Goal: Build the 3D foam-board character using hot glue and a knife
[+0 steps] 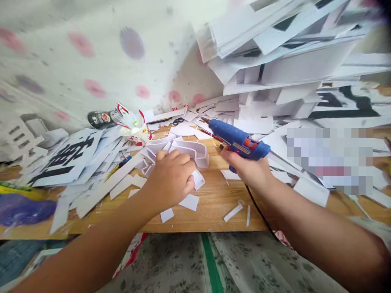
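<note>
My right hand [249, 165] is wrapped round the handle of a blue hot glue gun [236, 138]. Its nozzle points up and to the left, above the table, and a small red light glows on its side. The fingers of my left hand [174, 173] are bent over a white shape built from upright paper or foam-board strips [191, 149]. Part of that shape is hidden beneath the hand, with curved walls showing behind and to the right. Small white offcuts [189, 202] lie on the wood just in front of my left hand.
A wooden table [210, 217] carries many white scraps. At the left lie sheets with black characters [65, 158]; behind them stand a paper cup [139, 134] and a lying dark bottle [99, 119]. White boards [275, 69] pile high at right. The gun's black cord [256, 205] runs off the front edge.
</note>
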